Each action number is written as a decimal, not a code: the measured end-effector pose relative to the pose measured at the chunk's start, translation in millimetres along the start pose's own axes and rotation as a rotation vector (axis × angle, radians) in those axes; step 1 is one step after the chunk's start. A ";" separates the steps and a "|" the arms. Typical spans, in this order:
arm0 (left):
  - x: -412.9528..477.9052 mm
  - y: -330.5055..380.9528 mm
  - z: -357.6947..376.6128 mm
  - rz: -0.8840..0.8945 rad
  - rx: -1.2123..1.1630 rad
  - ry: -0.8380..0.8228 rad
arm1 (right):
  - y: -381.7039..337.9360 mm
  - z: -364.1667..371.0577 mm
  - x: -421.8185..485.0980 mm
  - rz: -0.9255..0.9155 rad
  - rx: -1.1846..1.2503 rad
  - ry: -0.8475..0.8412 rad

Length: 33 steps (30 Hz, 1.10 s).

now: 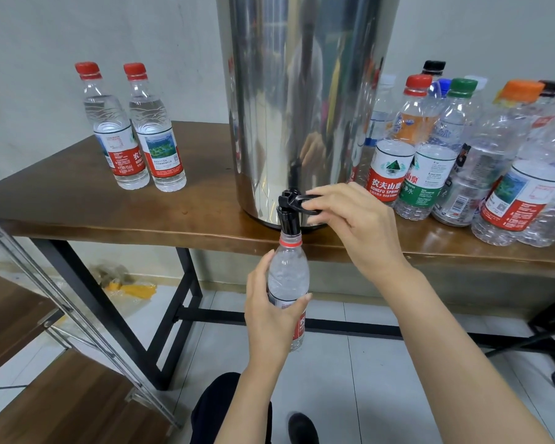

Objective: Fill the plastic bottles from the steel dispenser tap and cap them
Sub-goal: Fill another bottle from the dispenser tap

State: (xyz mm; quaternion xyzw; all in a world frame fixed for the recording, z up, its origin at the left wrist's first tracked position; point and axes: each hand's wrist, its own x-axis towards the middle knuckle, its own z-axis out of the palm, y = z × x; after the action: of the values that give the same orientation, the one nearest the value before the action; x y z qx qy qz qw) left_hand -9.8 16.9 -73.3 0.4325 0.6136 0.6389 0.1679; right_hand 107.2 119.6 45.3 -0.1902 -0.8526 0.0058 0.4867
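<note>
Left grip (274,306) was wrapped round the bottle (289,270), its mouth right under the tap (289,216) at centre frame; right grip (353,225) pinched the tap's lever. Filling looked under way. A full capped pair (138,129) stood upper left on the bench (61,200). The crowd (462,155) at right, seemingly empty, still waited.

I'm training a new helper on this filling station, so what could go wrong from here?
The bottle is held in mid-air below the table edge by the left hand alone; if its mouth slips off the tap, water would likely hit the floor. The right hand grips the lever close to the crowded bottles beside the dispenser, so a quick pull-back might topple some.
</note>
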 end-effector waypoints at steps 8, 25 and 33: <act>0.5 2.0 -1.6 -0.005 -0.006 0.004 | -24.6 6.9 59.7 -0.020 -0.146 -0.103; -0.2 1.9 -3.1 -0.031 -0.053 -0.001 | 24.8 -34.5 22.2 0.544 -0.044 0.010; -5.1 3.2 0.8 -0.074 -0.036 -0.003 | 57.4 -31.4 -21.0 0.752 -0.354 -0.570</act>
State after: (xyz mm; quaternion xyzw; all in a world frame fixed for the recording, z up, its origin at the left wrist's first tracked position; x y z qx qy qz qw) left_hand -5.3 12.9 -72.2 0.4073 0.6176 0.6424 0.2000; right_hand 161.2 160.4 33.3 -0.5546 -0.8121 0.0875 0.1589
